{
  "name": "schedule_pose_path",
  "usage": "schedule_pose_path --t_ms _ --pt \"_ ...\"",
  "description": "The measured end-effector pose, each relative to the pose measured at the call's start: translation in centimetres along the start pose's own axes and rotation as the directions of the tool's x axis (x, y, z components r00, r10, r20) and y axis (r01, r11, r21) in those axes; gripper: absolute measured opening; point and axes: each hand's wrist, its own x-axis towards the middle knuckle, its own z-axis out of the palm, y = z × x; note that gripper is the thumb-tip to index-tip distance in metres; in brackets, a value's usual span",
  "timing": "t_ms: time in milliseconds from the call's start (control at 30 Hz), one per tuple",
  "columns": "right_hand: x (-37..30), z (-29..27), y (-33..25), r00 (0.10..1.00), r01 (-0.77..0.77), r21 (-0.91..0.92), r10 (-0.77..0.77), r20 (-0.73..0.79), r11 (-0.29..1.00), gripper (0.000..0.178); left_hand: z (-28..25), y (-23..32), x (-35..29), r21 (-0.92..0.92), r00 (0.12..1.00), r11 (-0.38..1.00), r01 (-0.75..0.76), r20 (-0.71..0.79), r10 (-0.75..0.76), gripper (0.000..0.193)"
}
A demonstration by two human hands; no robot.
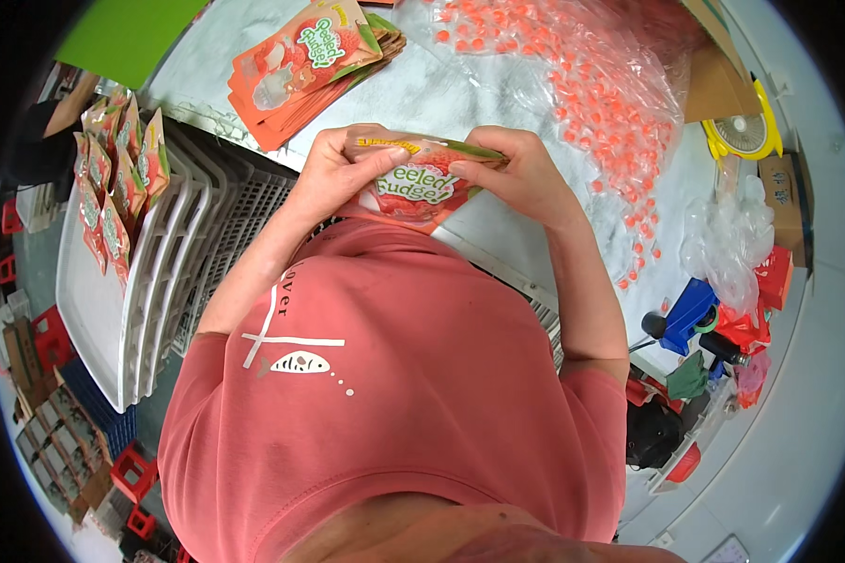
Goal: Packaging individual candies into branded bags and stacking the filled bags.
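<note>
Pouch [421, 184] gripped by both hands — left hand [340, 169] and right hand [519, 171] pinching its top edge; contents unseen. Beyond the right hand, a clear bag [573, 75] of orange candies.

One view only: head cam, left of a worn pair, fisheye. Looks steeply down over the person's own chest; red shirt [394, 403] fills the lower half, very near. Forearms rise from centre toward the desk [460, 94], which sits at top of frame, mid-distance. Hands meet near centre-top, close to the lens. Straight edges bend at the rim: tray stack [150, 281] curves at left, floor and clutter wrap round at right. Black corners outside the image circle. No 2nd view to overlap.
</note>
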Motion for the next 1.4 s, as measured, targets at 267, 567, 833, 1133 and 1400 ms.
schedule_pose_path --t_ms 267,567,833,1133,1400 --pt "-0.1 1.3 -0.5 0.999 0.003 0.123 0.003 -0.045 0.992 0.019 0.4 0.4 0.1 -0.076 1.000 0.997 0.021 0.021 -0.020 0.017" --pt "0.3 1.3 -1.6 0.968 0.225 -0.253 -0.245 -0.051 0.941 0.020 1.4 1.1 0.4 -0.063 0.998 0.998 -0.015 0.064 0.019 0.013" --pt "0.6 1.3 -1.6 0.967 0.248 -0.313 -0.255 0.019 0.917 0.021 0.9 -0.1 -0.1 0.157 0.974 0.963 -0.218 0.100 0.204 0.022" --pt "-0.4 -1.2 0.6 0.994 -0.071 0.135 0.059 0.091 0.988 0.014 -1.1 -0.5 -0.2 0.073 0.993 0.995 -0.064 -0.095 0.071 0.028" --pt "-0.9 0.1 3.0 0.989 0.013 0.554 0.069 -0.127 0.833 0.020 -0.7 -0.1 -0.2 -0.211 0.989 0.977 -0.015 -0.145 -0.016 0.021"
